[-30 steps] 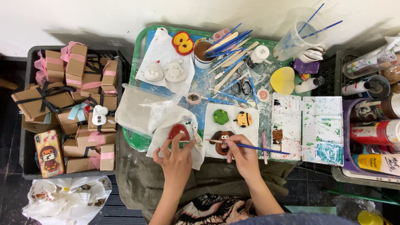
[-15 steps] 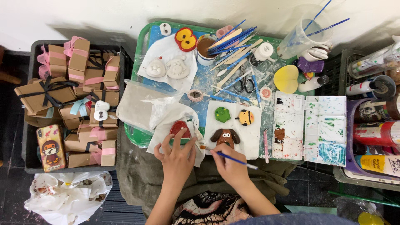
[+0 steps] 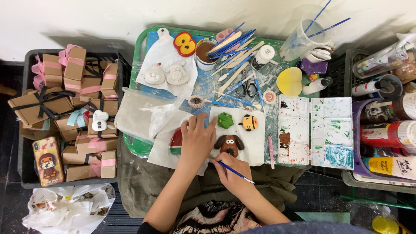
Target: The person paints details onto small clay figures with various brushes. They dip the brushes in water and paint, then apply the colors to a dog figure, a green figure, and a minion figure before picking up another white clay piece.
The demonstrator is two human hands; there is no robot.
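Head view is showing a green plastic tray (image 3: 138,52) crowded with craft supplies, with a dark crate of brown gift boxes tied in pink ribbon (image 3: 73,112) sitting to its left. On the tray's near right, two white paint palettes smeared with green and brown (image 3: 318,130) are lying side by side. A white paper sheet (image 3: 255,143) is lying near the middle, carrying a small brown dog-shaped clay figure (image 3: 229,144), with a green frog figure (image 3: 225,120) and a yellow bee figure (image 3: 249,122) just beyond it.

The left hand (image 3: 197,138) is lying spread, fingers pressing flat on the sheet's left edge, grasping nothing. The right hand (image 3: 232,171) is pinching a thin blue-handled paintbrush (image 3: 236,172), its tip reaching toward the dog's near edge.

Likely risks: the sheet is sliding if the left hand lifts, smearing wet paint; a loaded brush is dripping onto the paper; the left wrist, lying over a red watermelon-slice piece (image 3: 176,141), is possibly smudging it.
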